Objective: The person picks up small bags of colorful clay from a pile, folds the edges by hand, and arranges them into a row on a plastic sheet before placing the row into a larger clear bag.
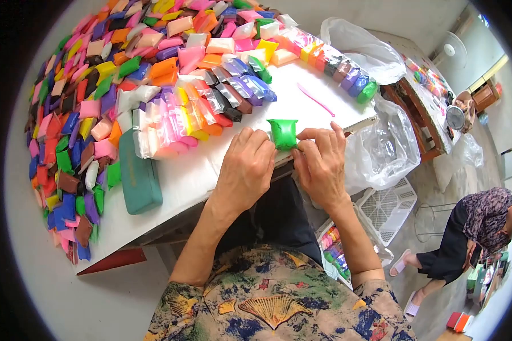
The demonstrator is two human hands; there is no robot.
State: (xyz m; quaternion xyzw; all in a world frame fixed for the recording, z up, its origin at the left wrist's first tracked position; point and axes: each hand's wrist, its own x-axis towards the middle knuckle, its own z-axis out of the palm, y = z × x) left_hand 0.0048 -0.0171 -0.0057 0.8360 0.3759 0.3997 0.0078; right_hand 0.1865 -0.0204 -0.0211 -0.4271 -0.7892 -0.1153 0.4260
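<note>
A small, glossy green packet (283,134), puffed like a pillow, is held up near the table's front edge. My left hand (246,165) has its fingers curled in at the packet's left side. At the right side, the thumb and index finger of my right hand (322,159) pinch its edge. Left of my hands stand rows of clear-wrapped colored packets (179,122), running from pale pink through yellow and red to black and purple. A pink plastic stick (316,99) lies on the white tabletop (293,85) beyond the green packet.
A large heap of loose colored packets (102,85) covers the left and back. A teal case (139,176) lies at the left. Another wrapped row (335,67) sits at back right. Clear bags (381,145) hang by the right edge, above a white basket (388,207). A person (466,238) bends over, right.
</note>
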